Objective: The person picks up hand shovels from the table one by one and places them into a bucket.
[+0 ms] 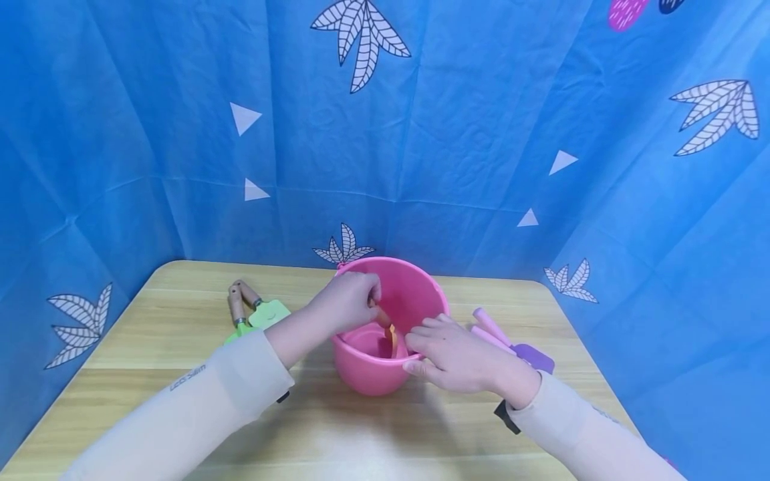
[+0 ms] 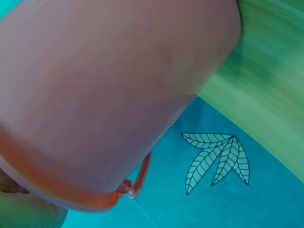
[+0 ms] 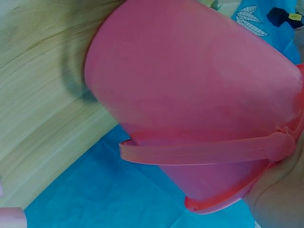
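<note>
A pink bucket [image 1: 367, 374] stands tilted on the table, its mouth turned up toward me. My left hand [image 1: 351, 300] reaches over its left rim and grips a small tool with an orange head [image 1: 393, 341], which points down inside; the tool's exact kind cannot be made out. On the right side of the rim, my right hand [image 1: 457, 354] holds the bucket, fingers over the edge and thumb outside. The bucket's outer wall [image 2: 104, 95] fills much of the left wrist view. In the right wrist view its pink handle [image 3: 204, 151] hangs along the side.
Left of the bucket lie green tools [image 1: 269, 314] with wooden handles [image 1: 236, 304]. To the right lies a purple-headed tool [image 1: 535, 357] beside pink handles [image 1: 493, 327], partly behind my right hand. A blue patterned curtain [image 1: 397, 153] rises behind the wooden table [image 1: 198, 294].
</note>
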Demonstrator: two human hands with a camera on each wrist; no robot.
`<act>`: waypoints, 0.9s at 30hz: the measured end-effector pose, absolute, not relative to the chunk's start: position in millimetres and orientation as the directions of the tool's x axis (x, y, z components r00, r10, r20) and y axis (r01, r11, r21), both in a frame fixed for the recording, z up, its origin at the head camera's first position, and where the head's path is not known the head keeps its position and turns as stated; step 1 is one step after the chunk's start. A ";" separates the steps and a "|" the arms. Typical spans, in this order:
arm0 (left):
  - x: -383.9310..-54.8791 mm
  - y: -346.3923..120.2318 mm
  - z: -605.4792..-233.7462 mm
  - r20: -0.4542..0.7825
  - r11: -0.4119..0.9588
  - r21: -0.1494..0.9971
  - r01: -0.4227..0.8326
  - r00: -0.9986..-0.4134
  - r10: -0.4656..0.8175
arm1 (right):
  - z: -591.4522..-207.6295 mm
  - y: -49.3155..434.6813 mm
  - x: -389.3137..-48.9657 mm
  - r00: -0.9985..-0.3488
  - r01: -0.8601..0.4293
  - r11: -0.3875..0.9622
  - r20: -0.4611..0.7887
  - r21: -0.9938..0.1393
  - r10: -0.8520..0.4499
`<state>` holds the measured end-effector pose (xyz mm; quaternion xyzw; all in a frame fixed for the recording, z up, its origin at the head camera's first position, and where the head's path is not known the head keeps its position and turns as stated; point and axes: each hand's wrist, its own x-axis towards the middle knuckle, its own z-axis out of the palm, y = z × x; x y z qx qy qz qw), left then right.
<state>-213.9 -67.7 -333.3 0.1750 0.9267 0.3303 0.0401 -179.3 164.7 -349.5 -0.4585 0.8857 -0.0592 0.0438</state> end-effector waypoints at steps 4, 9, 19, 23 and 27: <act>-213.5 -68.0 -335.7 0.013 0.750 0.588 0.304 -0.930 0.367 | -350.3 165.1 -180.0 -0.575 -0.808 0.571 -0.022 -0.145 -0.818; -213.5 -67.1 -341.9 -0.004 0.791 0.520 0.322 -0.925 0.379 | -350.8 165.5 -180.4 -0.574 -0.808 0.570 -0.019 -0.147 -0.818; -212.5 -66.6 -344.1 -0.022 0.817 0.468 0.338 -0.919 0.393 | -350.3 165.5 -181.1 -0.580 -0.801 0.576 -0.030 -0.166 -0.814; -212.5 -66.4 -343.3 -0.035 0.826 0.450 0.341 -0.917 0.397 | -349.7 165.3 -181.5 -0.577 -0.802 0.573 -0.028 -0.166 -0.816; -212.7 -65.6 -342.4 -0.052 0.835 0.428 0.346 -0.913 0.405 | -349.3 165.1 -181.4 -0.573 -0.807 0.569 -0.023 -0.161 -0.819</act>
